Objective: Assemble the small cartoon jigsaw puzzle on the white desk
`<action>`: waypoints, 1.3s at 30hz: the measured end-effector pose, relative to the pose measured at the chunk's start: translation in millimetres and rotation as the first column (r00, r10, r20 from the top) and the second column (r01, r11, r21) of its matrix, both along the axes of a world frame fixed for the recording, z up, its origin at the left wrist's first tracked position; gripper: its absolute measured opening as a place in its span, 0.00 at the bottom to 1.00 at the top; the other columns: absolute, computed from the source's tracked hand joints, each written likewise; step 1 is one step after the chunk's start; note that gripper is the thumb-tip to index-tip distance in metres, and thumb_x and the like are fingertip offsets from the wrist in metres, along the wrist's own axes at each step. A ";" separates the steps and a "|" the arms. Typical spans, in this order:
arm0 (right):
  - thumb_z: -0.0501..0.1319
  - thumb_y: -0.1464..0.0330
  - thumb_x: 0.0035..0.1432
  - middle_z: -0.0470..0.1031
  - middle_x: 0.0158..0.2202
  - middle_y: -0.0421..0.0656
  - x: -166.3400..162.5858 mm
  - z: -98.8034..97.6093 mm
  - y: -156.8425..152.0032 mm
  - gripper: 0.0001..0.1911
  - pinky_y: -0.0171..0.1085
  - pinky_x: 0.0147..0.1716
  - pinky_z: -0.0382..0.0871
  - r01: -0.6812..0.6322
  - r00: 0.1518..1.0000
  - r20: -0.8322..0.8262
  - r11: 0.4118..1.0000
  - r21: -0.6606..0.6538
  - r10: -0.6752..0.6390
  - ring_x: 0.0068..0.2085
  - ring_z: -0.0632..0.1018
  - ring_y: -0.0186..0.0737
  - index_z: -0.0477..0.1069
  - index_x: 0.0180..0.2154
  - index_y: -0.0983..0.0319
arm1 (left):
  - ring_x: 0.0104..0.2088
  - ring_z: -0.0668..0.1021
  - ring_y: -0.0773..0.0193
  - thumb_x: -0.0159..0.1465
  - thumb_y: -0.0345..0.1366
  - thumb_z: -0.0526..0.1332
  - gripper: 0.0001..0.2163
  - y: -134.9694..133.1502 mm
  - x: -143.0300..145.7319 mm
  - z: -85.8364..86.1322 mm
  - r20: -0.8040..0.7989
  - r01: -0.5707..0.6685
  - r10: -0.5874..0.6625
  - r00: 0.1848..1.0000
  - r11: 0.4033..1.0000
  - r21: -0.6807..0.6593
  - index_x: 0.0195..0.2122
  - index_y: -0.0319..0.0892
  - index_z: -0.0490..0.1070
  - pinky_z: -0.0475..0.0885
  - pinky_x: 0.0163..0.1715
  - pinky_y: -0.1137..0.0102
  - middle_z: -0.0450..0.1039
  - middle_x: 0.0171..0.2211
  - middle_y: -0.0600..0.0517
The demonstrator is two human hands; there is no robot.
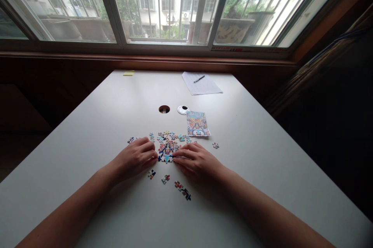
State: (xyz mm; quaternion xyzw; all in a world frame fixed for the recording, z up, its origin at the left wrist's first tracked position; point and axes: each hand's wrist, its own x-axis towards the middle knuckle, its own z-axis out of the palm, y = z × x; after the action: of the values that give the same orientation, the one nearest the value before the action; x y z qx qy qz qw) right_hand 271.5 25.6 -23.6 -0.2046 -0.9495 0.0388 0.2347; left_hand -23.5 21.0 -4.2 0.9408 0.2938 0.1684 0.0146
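A: Hands: report position and state.

B: Taking 12 o'clock as toward the window (163, 7), the left hand (136, 154) lies at 9 o'clock and the right hand (200, 160) at 3 o'clock of the joined puzzle section (168, 151). Fingers on both are bent, gaps narrow, tips at the section's near corners. Whether either pinches a piece cannot be told.

A: List the hazards, largest item first.

B: Bench (87, 131): the surface appears smooth. Unequal pressure from the two hands could skid or rotate the section.

Paper sheet (205, 87), 1 o'clock: well apart; low risk.

Picture card (198, 124), between 1 and 2 o'clock: near the right hand. A careless reach could shift it.

Joined section: squeezing from both sides could buckle it; lifting one corner could part the interlocks.

Round hole (164, 109), 12 o'clock, past the loose pile (171, 136): a piece pushed far enough that way could drop in.

A: And the smallest items?

B: Single pieces at 7 (151, 174) and 6 o'clock (165, 179), plus a small cluster (183, 190) at 5 o'clock. All lie between the forearms; an inward sweep could scatter them. The lone piece (215, 145) at 3 o'clock, beyond the right hand, could be overlooked.
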 end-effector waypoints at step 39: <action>0.61 0.70 0.66 0.79 0.54 0.44 -2.9 -2.8 -1.1 0.14 0.47 0.52 0.69 0.055 0.998 -0.017 0.998 -0.011 -0.056 0.55 0.73 0.46 0.75 0.52 0.57 | 0.36 0.72 0.61 0.71 0.31 0.58 0.06 -0.2 1.4 3.2 0.026 0.016 -0.016 1.000 1.000 0.012 0.37 0.42 0.73 0.68 0.39 0.67 0.72 0.34 0.50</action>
State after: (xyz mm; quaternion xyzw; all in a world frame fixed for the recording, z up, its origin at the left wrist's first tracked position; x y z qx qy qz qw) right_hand 268.6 24.5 -26.4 -0.2317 -0.9412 0.0391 0.2429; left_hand -22.1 20.7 -1.0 0.9410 0.2849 0.1821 0.0140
